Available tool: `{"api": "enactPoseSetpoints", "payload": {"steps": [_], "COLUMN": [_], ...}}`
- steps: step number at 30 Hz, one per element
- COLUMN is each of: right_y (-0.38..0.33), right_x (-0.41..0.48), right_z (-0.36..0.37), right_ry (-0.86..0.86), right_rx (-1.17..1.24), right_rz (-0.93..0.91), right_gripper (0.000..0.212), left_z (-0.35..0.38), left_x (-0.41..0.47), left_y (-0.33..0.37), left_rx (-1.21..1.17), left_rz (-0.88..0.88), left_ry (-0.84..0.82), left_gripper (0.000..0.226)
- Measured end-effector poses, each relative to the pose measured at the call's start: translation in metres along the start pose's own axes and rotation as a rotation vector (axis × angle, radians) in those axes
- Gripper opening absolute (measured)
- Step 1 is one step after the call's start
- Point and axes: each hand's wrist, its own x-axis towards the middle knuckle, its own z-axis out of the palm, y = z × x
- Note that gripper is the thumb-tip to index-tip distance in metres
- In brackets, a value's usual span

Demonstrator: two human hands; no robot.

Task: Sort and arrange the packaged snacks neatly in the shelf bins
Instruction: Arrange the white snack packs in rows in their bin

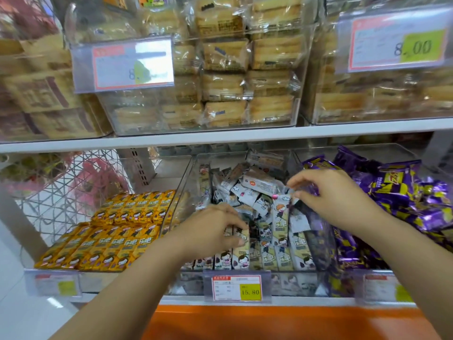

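The middle clear bin [188, 177] on the lower shelf holds grey-and-cream cartoon snack bars [282, 253], upright in a front row and jumbled behind. My left hand [213, 229] reaches into the bin's front left and grips the tops of upright bars there. My right hand [328, 195] hovers over the bin's right side and pinches the top edge of one cartoon bar [280, 212] that stands above the row. Neat rows of yellow bars [110, 236] fill the left bin. Purple packets [404, 200] are heaped in the right bin.
A white shelf board [220, 137] runs just above the bins, with clear boxes of wrapped cakes [225, 82] on it. Price tags [236, 288] hang along the front rail. An orange ledge [269, 322] lies below. A wire basket [61, 187] stands at the left.
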Motion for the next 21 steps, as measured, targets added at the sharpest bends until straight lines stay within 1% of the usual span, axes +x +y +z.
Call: {"api": "enactPoseSetpoints", "payload": {"steps": [2, 3, 4, 7, 9, 11, 12, 15, 18, 20, 21], "right_y": [0.009, 0.011, 0.011, 0.013, 0.014, 0.014, 0.014, 0.016, 0.018, 0.018, 0.018], "right_x": [-0.004, -0.006, -0.007, -0.009, -0.009, -0.010, -0.011, -0.013, -0.014, -0.014, -0.014], "right_z": [0.001, 0.002, 0.003, 0.002, 0.001, -0.001, -0.002, -0.005, -0.005, -0.003, -0.002], "right_ry": [-0.033, -0.059, -0.080, -0.085, -0.074, -0.077, -0.075, -0.067, -0.072, -0.071, -0.073], "right_rx": [-0.060, -0.058, -0.052, -0.052, -0.051, -0.054, -0.055, -0.053, -0.044, -0.049, -0.048], "right_rz": [0.005, 0.012, 0.021, 0.033, 0.018, 0.004, -0.002, -0.013, -0.016, -0.020, -0.021], "right_gripper": [0.019, 0.020, 0.021, 0.025, 0.025, 0.024, 0.024, 0.022, 0.022, 0.023, 0.023], "left_z": [-0.004, -0.005, -0.005, -0.002, 0.002, 0.009, 0.011, 0.008, -0.006, -0.010, -0.009], "left_x": [0.010, 0.015, 0.022, 0.044, 0.055, 0.062, 0.062, 0.056, 0.045, 0.041, 0.040], "left_y": [0.009, 0.016, 0.024, 0.047, 0.056, 0.058, 0.057, 0.049, 0.035, 0.030, 0.029], "left_rx": [0.026, 0.021, 0.002, -0.002, 0.064, 0.097, 0.065, -0.165, -0.333, -0.362, -0.335], "left_rz": [-0.013, -0.021, -0.021, 0.035, 0.050, 0.045, 0.051, 0.055, 0.012, 0.005, 0.011], "left_ry": [0.121, 0.174, 0.216, 0.289, 0.283, 0.262, 0.253, 0.243, 0.241, 0.169, 0.108], "left_gripper": [0.025, 0.023, 0.025, 0.045, 0.050, 0.046, 0.043, 0.035, 0.032, 0.032, 0.033]}}
